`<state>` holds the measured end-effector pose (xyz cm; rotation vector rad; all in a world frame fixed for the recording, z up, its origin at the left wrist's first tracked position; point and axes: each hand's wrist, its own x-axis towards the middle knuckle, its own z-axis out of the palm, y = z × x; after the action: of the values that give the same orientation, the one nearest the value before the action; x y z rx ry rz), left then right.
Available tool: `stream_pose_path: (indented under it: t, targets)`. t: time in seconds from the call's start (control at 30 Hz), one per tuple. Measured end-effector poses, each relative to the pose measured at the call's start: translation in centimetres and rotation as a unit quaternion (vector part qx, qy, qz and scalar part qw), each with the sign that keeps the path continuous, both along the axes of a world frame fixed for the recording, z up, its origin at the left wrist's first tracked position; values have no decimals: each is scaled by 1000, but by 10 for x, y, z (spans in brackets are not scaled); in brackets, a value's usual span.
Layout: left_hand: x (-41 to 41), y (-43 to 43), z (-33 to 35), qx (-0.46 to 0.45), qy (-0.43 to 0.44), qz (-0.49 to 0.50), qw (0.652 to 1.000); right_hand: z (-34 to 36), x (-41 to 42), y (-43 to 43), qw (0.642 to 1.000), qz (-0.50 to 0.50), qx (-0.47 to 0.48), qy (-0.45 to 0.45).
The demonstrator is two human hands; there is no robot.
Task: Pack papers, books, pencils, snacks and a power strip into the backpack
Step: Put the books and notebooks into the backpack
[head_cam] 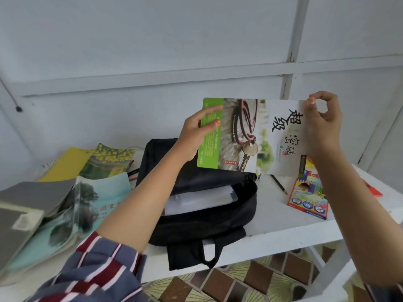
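Head view, single moment.

- The person is holding a book (250, 136) in the air with both hands, above and just behind the backpack (196, 219). Its cover is facing the camera, turned sideways so the black brush lettering runs on its side.
- The left hand (196, 136) is gripping the green strip along the book's left edge, with digits lying across the cover. Grip closed on the book.
- The right hand (322, 125) is pinching the upper right corner of the book between thumb and curled fingers. Grip closed on the book.
- The backpack, black, is lying on the white bench (272, 223) with its main compartment gaping open and its carry loop hanging over the front edge. White papers (200, 201) are sitting inside the opening.
- Right of the backpack, a colourful pencil box (309, 197) is resting on the bench, partly hidden by the right forearm. A loose dark pencil (279, 185) is lying between it and the backpack.
- Left of the backpack, several volumes are lying in a loose pile: a teal book (87, 205), a grey cover (32, 197) overlapping it, a yellow spiral notebook (67, 164) and a green-and-yellow book (106, 162) behind.
- A striped sleeve (98, 269) is covering the left upper arm.
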<state>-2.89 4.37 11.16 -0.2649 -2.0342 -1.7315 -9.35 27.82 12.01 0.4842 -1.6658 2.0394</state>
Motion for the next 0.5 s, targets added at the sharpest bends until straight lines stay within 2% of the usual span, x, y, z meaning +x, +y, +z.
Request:
stream_pose_path:
  t: [0.1, 0.2, 0.27, 0.33, 0.4, 0.5]
  targets:
    - [16, -8, 4, 60, -19, -7, 998, -1, 24, 2, 993, 118, 27, 9]
    - [32, -18, -2, 105, -63, -32, 992, -22, 50, 6, 962, 263, 64, -15]
    - [41, -21, -10, 108, -93, -47, 989, -43, 63, 4, 949, 293, 98, -52]
    - [43, -22, -21, 56, -122, -30, 991, -63, 65, -2, 955, 274, 85, -75]
    - [42, -23, -36, -40, -159, 4, 987, -73, 73, -7, 959, 253, 67, -104]
    - [37, -26, -70, -198, -232, 53, 951, -88, 67, 0, 957, 191, 137, -172]
